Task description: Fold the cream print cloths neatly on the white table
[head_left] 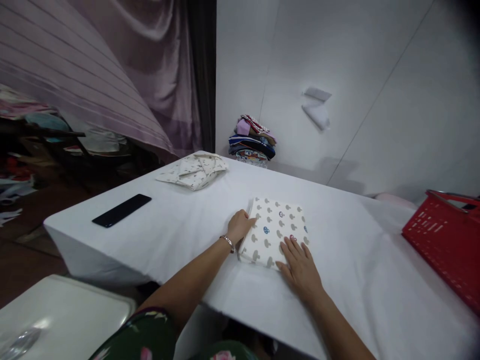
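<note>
White tablecloth (187, 215) is spreading around a folded mushroom-print cloth (275, 220), which is lying beneath the fingers of the right hand (302, 267) and against those of the left hand (240, 227). The right fingers are resting slightly apart, while the left are touching the edge, whether clamping it one cannot tell; gentle, even pressure is probably best for keeping layers flat.

The folded printed bundle (275, 220) is matt cloth, as is the crumpled garment (198, 172). Matt, lightly creased white cloth covers the worktop (180, 230). The black phone (122, 210) looks smooth; the bracelet (227, 243) has a metallic shine. The red basket (438, 242) looks plastic, the mauve curtain (157, 60) is softly lustrous fabric, and the white seat (71, 310) shines smoothly.
</note>
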Available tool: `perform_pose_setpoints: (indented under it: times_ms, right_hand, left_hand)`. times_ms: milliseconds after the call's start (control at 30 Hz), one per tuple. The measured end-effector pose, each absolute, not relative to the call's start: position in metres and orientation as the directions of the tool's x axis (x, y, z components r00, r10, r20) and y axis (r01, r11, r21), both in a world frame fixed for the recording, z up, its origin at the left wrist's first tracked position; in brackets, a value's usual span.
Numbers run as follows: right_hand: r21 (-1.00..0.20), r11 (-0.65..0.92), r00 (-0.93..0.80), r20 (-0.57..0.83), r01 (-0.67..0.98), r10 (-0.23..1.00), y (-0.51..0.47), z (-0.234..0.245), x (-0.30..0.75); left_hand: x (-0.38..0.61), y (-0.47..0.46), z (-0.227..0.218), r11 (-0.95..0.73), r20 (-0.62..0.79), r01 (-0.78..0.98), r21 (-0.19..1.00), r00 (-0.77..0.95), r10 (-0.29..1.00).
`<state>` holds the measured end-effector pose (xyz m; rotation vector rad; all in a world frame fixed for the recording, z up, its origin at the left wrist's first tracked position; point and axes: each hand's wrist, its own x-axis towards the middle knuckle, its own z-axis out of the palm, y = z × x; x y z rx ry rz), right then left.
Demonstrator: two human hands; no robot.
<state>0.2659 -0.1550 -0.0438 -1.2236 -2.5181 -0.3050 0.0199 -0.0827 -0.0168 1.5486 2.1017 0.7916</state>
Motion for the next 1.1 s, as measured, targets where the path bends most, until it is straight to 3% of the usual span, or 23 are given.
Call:
perform_pose_setpoints:
  times_ms: [667,1100]
  right_hand:
    - [0.088,0.601,-0.582,0.394,0.794,0.711,-0.156,-0.044,0.266]
    - [0.090,0.588,-0.576,0.366,0.804,0.731,-0.158,-0.041,0.265]
  left_hand:
    - [0.015,-0.083,-0.018,0.242,-0.068,0.668,0.704,-0.275,0.959]
    - [0.011,-0.108,-0.004,0.214,-0.151,0.621,0.754,-0.152,0.977]
